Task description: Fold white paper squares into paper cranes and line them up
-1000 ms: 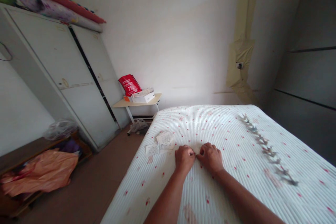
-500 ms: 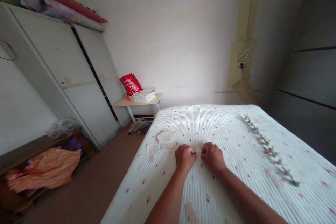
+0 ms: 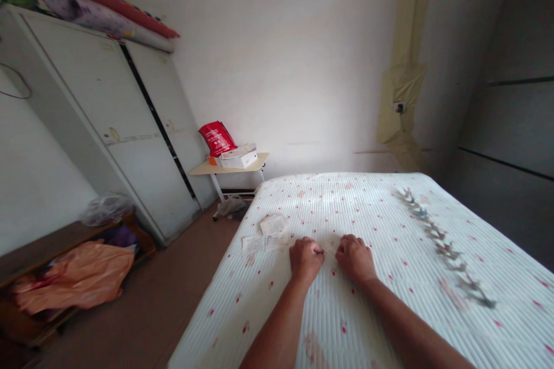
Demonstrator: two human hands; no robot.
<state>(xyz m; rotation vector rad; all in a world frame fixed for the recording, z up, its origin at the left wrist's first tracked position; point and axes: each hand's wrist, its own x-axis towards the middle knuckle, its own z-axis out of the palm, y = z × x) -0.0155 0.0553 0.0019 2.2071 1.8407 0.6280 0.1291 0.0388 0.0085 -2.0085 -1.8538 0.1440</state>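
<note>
My left hand rests in a fist on a white ribbed bedsheet with red specks, its fingertips pinching a small thin item too small to identify. My right hand lies close beside it with curled fingers, touching a pale scrap of paper. Left of my hands, several paper slips with printed text lie on the sheet. A long line of dried, twig-like pieces runs along the sheet's right side, out of reach of both hands.
The bed's left edge drops to a brown floor. Behind it stand a grey wardrobe and a small table holding a red bag and white box. An orange cloth lies in a low wooden crate at left.
My right hand has shifted slightly rightward, widening the gap between my hands. My left hand stays in about the same place, and the view has drifted a little.
</note>
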